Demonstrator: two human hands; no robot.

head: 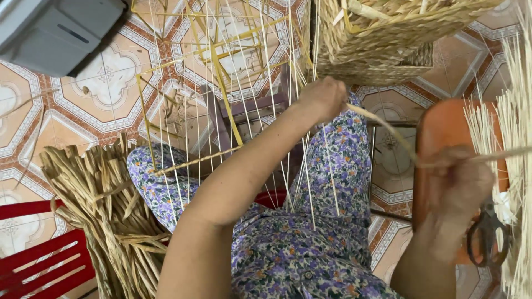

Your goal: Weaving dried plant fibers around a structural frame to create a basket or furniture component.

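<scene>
My left hand (322,98) is closed at the lower edge of a half-woven straw basket (382,39), pinching a twisted straw strand (388,128). That strand runs down and right to my right hand (460,185), which is blurred and closed around it over an orange stool (443,127). Thin pale stakes (260,111) of a yellow wire frame (221,83) hang from the basket across my lap, which is covered by floral cloth (332,166).
A bundle of dried straw (111,216) lies at the left beside a red plastic chair (39,260). Black scissors (487,235) rest on the orange stool. Pale thin reeds (510,138) stand at the right edge. Patterned floor tiles (100,88) lie below.
</scene>
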